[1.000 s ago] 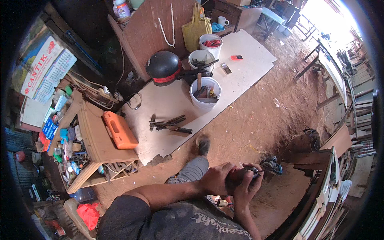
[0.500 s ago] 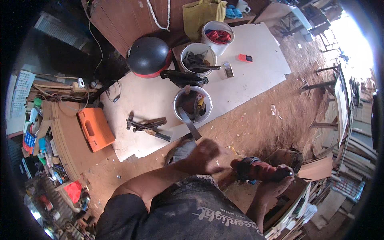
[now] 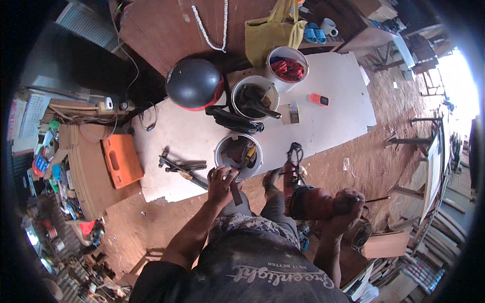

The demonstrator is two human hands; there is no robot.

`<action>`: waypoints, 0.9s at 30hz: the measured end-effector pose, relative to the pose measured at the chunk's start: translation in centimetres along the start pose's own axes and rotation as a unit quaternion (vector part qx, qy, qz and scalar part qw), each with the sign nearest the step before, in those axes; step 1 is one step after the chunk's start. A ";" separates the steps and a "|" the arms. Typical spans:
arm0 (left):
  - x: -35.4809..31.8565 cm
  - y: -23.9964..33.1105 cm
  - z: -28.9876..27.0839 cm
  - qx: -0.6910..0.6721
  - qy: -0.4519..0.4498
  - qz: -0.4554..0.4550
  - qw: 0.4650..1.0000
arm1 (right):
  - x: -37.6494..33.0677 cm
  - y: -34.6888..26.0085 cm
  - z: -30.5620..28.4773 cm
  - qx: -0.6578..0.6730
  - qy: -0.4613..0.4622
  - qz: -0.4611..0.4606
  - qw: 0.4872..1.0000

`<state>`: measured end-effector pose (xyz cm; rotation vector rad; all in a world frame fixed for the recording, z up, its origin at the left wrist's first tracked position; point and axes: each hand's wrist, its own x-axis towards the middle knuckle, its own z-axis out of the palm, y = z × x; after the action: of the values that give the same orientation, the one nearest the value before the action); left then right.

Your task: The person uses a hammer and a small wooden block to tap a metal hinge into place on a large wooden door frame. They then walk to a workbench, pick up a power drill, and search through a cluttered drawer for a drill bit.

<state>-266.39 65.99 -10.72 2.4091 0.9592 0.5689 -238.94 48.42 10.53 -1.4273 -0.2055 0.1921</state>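
My right hand (image 3: 349, 207) is closed around one end of a red power drill (image 3: 313, 203), held out to the right over the floor. A long thin bit (image 3: 378, 199) points to the right beyond my fist, and a dark bundled cord (image 3: 295, 151) shows at the drill's far side. At the near left rim of a white bucket (image 3: 262, 164), my left hand (image 3: 220, 186) has its fingers curled. Whatever they grip is hidden. Right beside them, a flat metal strip (image 3: 236, 194) sticks out over the rim. Inside the bucket lies a yellow-handled tool (image 3: 251, 151).
The white tabletop (image 3: 333, 126) carries two more buckets, a black-and-red helmet (image 3: 194, 83), hammers (image 3: 174, 164) and a red phone (image 3: 319, 99). An orange case (image 3: 123, 160) stands at left. Wooden boards (image 3: 449, 202) line the right side.
My left hand has moved left to the bucket's rim, beside the metal strip. The drill has been raised and turned, its cord now toward the table. The view has shifted.
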 end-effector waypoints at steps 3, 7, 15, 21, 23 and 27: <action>-0.9 -0.9 1.6 0.038 0.025 -0.016 0.999 | 3.1 2.6 -1.5 -0.137 -0.030 0.001 0.990; -0.1 2.8 2.2 0.098 0.097 -0.231 0.963 | 7.7 2.3 1.7 -0.025 -0.177 0.037 0.983; -0.1 6.7 8.4 -0.494 0.201 -0.697 0.479 | 20.7 11.5 2.2 -0.212 -0.197 0.087 0.953; 3.0 9.1 12.5 -0.527 0.325 -0.663 0.421 | 24.1 19.3 0.1 -0.163 -0.271 0.085 0.945; 0.8 7.1 15.0 -0.542 0.389 -0.624 0.407 | 23.1 19.9 -0.2 -0.108 -0.311 0.119 0.937; 0.6 3.6 14.4 -0.485 0.444 -0.634 0.407 | 22.7 20.2 -1.2 -0.062 -0.367 0.109 0.922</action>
<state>-256.47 60.10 -20.05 -0.1767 1.7105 1.1912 -216.86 55.73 -9.03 -1.4471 -0.6834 0.9170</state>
